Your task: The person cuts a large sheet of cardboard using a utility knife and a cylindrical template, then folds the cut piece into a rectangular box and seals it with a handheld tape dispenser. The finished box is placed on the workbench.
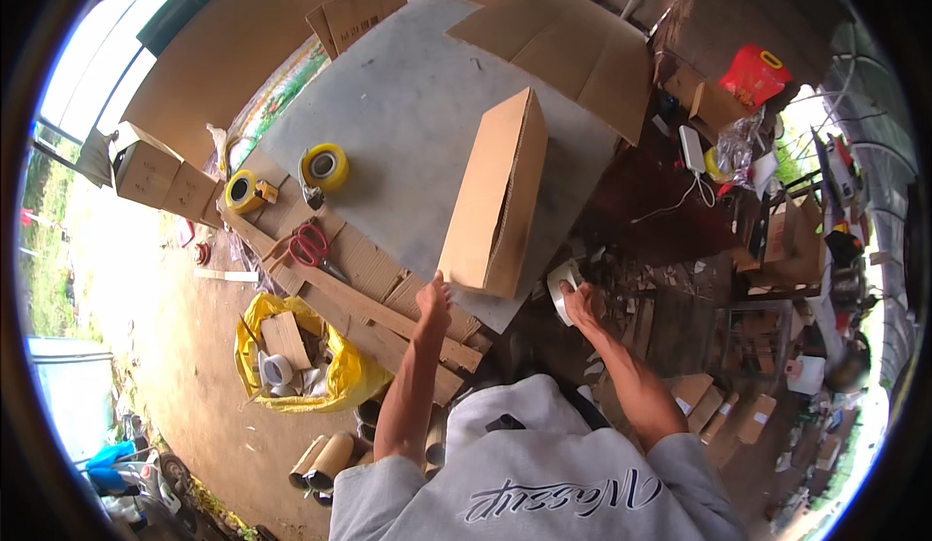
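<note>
The right hand [580,303] was closed around a pale tape roll [557,285] just beyond the table's near edge; the left hand [434,300] curled narrow at the near corner of a carton [488,196], though whether it gripped could not be told. The carton lay along the table [408,104], its side seam slightly gaping, contents hidden. Pressing that seam flush and keeping the roll level would likely serve best. Off to the left, a yellow bag [362,371] held cardboard [284,338] and a white roll [276,369].
</note>
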Demonstrator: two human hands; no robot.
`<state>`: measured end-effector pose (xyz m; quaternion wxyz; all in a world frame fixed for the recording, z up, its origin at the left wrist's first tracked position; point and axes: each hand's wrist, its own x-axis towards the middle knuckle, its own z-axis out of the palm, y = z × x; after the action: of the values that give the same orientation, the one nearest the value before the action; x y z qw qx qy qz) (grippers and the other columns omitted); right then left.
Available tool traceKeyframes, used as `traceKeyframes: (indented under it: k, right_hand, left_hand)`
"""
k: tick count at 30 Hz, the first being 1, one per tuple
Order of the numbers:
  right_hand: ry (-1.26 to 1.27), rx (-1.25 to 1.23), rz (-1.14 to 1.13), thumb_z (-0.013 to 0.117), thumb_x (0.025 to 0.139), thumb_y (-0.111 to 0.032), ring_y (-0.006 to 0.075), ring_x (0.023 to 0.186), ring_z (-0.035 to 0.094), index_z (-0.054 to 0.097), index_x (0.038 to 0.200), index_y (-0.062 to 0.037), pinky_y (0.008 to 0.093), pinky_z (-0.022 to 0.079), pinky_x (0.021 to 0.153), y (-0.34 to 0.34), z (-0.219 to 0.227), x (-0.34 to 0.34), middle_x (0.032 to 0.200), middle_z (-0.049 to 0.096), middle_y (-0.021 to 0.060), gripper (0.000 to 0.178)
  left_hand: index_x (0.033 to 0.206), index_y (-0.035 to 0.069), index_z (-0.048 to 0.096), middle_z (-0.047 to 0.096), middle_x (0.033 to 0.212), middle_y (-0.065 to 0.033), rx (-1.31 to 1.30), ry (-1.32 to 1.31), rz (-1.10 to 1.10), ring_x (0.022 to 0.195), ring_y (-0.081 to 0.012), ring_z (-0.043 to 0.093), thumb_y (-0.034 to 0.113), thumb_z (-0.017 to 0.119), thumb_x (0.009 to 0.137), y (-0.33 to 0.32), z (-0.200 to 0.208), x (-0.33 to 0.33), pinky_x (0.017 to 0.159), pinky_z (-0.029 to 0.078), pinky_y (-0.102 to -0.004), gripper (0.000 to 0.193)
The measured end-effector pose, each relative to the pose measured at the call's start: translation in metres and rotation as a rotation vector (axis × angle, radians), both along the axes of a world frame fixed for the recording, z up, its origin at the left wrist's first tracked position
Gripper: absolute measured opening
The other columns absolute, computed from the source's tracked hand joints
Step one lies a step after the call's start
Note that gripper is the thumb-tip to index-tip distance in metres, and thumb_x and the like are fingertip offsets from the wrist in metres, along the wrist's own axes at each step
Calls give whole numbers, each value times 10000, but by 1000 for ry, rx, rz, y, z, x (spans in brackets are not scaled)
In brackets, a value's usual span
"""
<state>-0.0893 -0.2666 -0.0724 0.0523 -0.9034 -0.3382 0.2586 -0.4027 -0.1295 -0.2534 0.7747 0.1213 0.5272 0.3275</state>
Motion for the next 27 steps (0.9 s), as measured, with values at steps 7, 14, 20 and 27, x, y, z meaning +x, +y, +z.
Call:
traceKeyframes:
  k: [7,14,20,27]
  right_hand:
    - [264,126,-61,584,912,-634,447,883,720,707,898,116,477,565,791,-90,-66,12,881,714,320,760]
    - [578,492,-208,646,944,-507,273,592,719,693,824,104,399,563,573,-99,25,8,721,716,200,624]
    - [297,513,230,612,944,-601,471,789,692,696,889,54,505,515,676,-115,30,13,787,674,288,662]
    - [515,676,523,647,954,-529,474,711,681,663,1053,52,481,546,598,-105,74,-3,750,678,255,590]
  left_hand:
    - [1052,32,667,709,1018,-83,-156,-228,485,892,-170,691,207,724,961,33,79,76,688,589,-371,205]
    - [1035,-19,697,660,939,-57,816,518,488,817,-159,601,162,755,906,-40,176,117,722,487,-316,230]
    - [994,-65,706,657,961,-128,686,798,133,852,-256,639,202,748,906,-85,140,128,787,518,-378,284]
    - [1272,-19,642,718,1134,-112,51,-316,-138,1050,-213,680,334,712,973,-106,255,87,942,533,-360,468]
